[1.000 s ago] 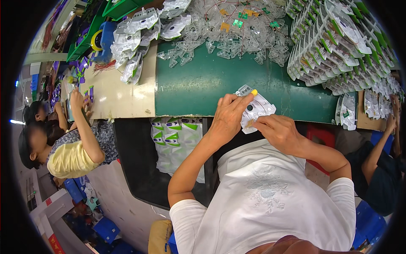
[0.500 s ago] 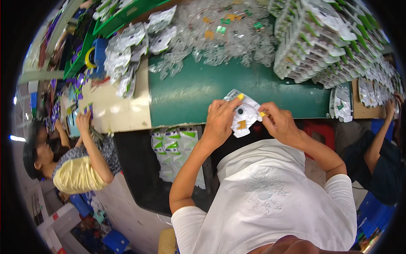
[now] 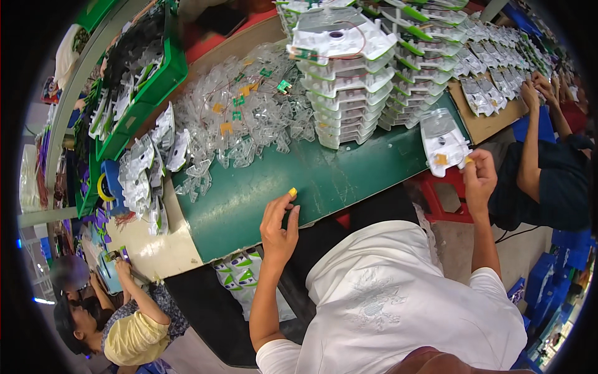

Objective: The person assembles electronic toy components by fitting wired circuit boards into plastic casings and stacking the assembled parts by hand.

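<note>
The right grip (image 3: 481,179) clamps the white housing (image 3: 441,138) at the frame's right, seemingly by its corner to leave its face clear, while the left grip (image 3: 279,229), fingers apart, hangs at centre.

The green table (image 3: 339,184) lies free right of the left hand (image 3: 280,234); a plastic heap (image 3: 249,103) and 2 tall stacks (image 3: 349,93) block beyond.

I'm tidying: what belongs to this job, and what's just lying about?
Likely the job:
white plastic shell at right hand
heaped clear plastic pieces
stacked white-and-green plastic shells

Apparently lying about:
blue tape dispenser, yellow ring
red plastic stool
</note>
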A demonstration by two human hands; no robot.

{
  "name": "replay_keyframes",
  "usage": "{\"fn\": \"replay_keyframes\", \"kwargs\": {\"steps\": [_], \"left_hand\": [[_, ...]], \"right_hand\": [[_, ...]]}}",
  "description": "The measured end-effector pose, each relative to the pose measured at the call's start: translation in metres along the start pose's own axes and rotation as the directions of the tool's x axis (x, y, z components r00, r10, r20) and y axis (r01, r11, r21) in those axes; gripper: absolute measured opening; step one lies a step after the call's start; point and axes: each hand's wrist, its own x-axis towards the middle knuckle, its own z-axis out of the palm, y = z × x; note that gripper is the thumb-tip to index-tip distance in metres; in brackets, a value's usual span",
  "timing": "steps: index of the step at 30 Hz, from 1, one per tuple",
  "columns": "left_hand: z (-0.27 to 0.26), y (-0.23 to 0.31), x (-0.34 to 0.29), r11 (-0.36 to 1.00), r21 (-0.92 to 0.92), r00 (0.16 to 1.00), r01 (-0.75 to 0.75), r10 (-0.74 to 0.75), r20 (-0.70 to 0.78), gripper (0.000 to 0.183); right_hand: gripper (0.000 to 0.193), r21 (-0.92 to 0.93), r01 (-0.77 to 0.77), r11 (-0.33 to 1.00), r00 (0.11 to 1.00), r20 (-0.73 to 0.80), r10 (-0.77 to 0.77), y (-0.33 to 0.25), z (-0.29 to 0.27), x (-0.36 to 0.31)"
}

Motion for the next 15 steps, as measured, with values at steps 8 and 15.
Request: {"fn": "replay_keyframes", "kwargs": {"steps": [8, 15], "left_hand": [[0.016, 0.003, 0.009, 0.995, 0.090, 0.997, -0.051, 0.045, 0.070, 0.029], [0.000, -0.017, -0.006, 1.000, -0.011, 1.000, 0.001, -0.001, -0.001, 0.026]], "right_hand": [[0.013, -0.019, -0.082, 0.996, 0.988, -0.132, 0.078, 0.049, -0.025, 0.022], [0.029, -0.125, -0.002, 0.992, 0.977, -0.214, -0.025, 0.036, -0.009, 0.022]]}}
